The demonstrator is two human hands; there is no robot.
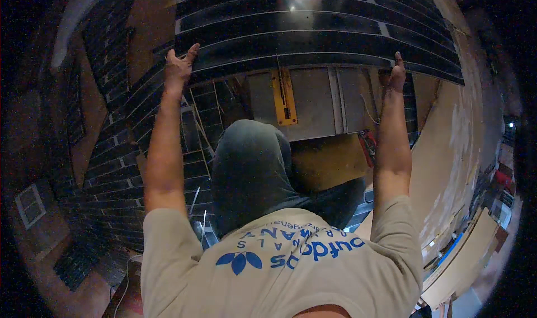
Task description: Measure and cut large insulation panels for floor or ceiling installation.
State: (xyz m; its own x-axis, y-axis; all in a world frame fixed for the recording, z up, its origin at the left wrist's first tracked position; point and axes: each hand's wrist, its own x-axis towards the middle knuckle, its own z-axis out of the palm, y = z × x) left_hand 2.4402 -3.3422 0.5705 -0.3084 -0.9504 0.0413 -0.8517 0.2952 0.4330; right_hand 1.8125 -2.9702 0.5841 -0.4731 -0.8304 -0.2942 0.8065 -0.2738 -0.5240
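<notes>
A wide dark panel (330,41) with thin pale lines across it spans the upper part of the view. At its near edge, toward the left end, is my left hand (180,69), thumb over the top and the other fingers partly hidden. My right hand (396,76) grips the same edge farther right, with its thumb up on the surface and its fingers hidden underneath. Between my arms, below the panel's edge, lies a flat yellow tool (287,103) with a long dark slot. It rests against a grey board (313,105).
Dark strips (117,189) with pale joints cover the surface to my left. A brown board (330,159) lies by my knee (251,150), near a red-and-black object (367,145). Along the right stretches a tan surface (447,161); stacked boards (461,256) stand at lower right.
</notes>
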